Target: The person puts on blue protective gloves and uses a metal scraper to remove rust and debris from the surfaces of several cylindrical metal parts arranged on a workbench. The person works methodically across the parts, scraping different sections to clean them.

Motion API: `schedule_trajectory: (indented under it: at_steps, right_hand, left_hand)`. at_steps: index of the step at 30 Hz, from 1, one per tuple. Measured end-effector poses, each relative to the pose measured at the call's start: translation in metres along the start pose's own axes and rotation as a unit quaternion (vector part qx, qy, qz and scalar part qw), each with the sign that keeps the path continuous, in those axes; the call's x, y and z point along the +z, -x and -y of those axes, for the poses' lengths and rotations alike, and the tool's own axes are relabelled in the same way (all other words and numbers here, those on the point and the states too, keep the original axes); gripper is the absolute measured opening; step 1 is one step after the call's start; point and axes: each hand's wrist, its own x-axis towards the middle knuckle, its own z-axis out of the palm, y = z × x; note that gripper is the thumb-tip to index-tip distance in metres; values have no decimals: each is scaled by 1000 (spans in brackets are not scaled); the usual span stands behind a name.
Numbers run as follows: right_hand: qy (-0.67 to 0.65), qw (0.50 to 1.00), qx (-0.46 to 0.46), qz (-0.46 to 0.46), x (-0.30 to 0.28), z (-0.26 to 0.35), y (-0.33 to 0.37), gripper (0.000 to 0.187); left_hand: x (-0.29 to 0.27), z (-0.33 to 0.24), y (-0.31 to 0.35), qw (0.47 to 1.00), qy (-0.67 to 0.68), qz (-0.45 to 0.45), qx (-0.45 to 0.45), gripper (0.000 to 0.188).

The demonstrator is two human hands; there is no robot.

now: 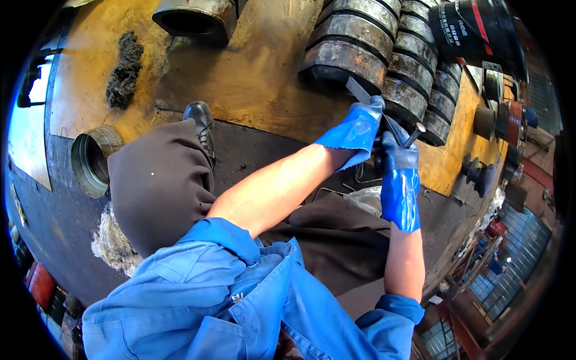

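Note:
My left hand [362, 125], in a blue rubber glove, is closed around a tool with a flat metal blade [358, 90]. The blade reaches up to the front of a stack of dirty metal rings [348, 63]. Close beside it, my right hand [399, 157] wears the same kind of glove and grips a metal tool with a round end [419, 128]. The fingers hide most of that tool, so I cannot tell its exact kind. A dark shaft shows between the two hands, and I cannot tell which tool it belongs to.
More ring stacks [414, 66] lie to the right, below a black bucket [477, 33]. A hollow metal cylinder [195, 18] sits at the far side, and another metal ring [96, 161] stands at the left. Grey fibre waste [125, 71] lies on the yellowish sheet [240, 78].

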Motion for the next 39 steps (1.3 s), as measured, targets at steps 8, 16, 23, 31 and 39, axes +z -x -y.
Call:
schedule_trajectory:
  at_steps: [8, 16, 23, 31, 39]
  right_hand:
    - [-1, 998, -25, 51, -16, -18, -21, 36]
    - [-17, 998, -25, 58, -31, -27, -42, 35]
    - [49, 998, -16, 42, 5, -4, -20, 36]
    - [24, 998, -41, 47, 34, 0, -6, 36]
    - [194, 974, -109, 46, 57, -17, 0, 37]
  left_hand:
    - [-3, 18, -39, 995, -68, -75, 6, 61]
    - [11, 23, -59, 968, -169, -184, 27, 55]
    - [-10, 8, -61, 961, -180, -209, 2, 61]
    - [-31, 10, -55, 996, 3, -78, 47, 43]
    - [-56, 12, -72, 992, 97, -61, -46, 35]
